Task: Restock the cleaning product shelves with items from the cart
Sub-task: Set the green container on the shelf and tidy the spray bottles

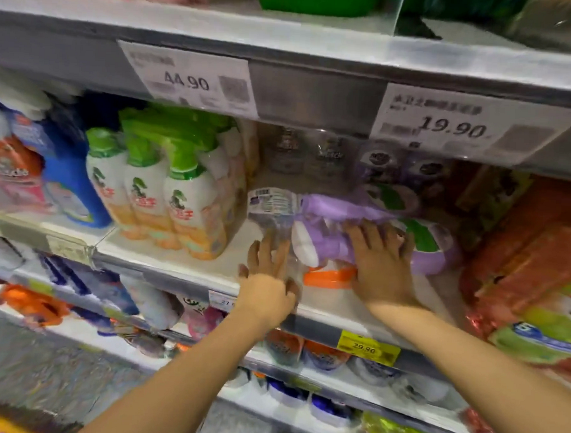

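Note:
A clear-wrapped pack of purple spray bottles (330, 218) lies on its side on the middle shelf (182, 270), with an orange trigger part (329, 278) at its near end. My left hand (269, 281) rests with spread fingers against the pack's clear near-left corner. My right hand (381, 264) lies flat on the purple bottles, fingers spread, pressing on the pack. More purple packs (392, 169) stand behind it. The cart is out of view.
Green-capped white and orange bottles (166, 183) stand left of the pack, blue and orange bottles (32, 166) further left. Red and green boxed packs (533, 256) crowd the right. Price tags (199, 76) hang on the upper shelf edge; lower shelves hold more bottles.

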A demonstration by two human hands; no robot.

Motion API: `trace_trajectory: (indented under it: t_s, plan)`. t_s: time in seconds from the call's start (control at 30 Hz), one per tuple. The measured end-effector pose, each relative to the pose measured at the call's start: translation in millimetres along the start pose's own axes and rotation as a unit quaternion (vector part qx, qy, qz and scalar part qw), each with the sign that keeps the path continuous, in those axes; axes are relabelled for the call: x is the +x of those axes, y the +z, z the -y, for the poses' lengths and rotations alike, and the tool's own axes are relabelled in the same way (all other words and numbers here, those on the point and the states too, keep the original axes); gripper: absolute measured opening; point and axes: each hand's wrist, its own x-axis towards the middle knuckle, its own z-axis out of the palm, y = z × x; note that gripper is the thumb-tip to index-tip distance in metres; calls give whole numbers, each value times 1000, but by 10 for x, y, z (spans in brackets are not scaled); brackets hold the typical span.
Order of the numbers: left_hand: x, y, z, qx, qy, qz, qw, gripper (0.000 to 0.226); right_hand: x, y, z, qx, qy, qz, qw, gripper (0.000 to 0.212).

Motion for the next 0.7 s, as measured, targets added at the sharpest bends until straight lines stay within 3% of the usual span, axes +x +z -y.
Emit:
trace_trajectory:
  t_s: [0.1,0.23,0.3,0.4,0.47,0.6,0.7]
  plan:
    - [174,95,-27,-12,-27,21,999,86,13,22,-41,-17,-10,-49,999,43]
    - [201,175,-50,31,-18,4,999,75,36,-13,-148,-28,-45,-63,997,47]
    - [202,186,-53,39,-20,7,999,74,-15,-7,-182,-33,-59,-54,996,56]
    - [221,149,-97,56,-27,30,998,74,-119,-55,-237,-5,-52,-21,998,92]
    - [232,133,-110,64,-28,40,997,71,-221,-107,-294,36,-61,-24,997,97]
    - [232,129,-101,62,-26,45,997,69,-330,-327,-385,184,-73,-90,976,73]
    - [225,118,-98,49,-24,41,998,71,-323,-650,-447,321,-19,-104,941,51]
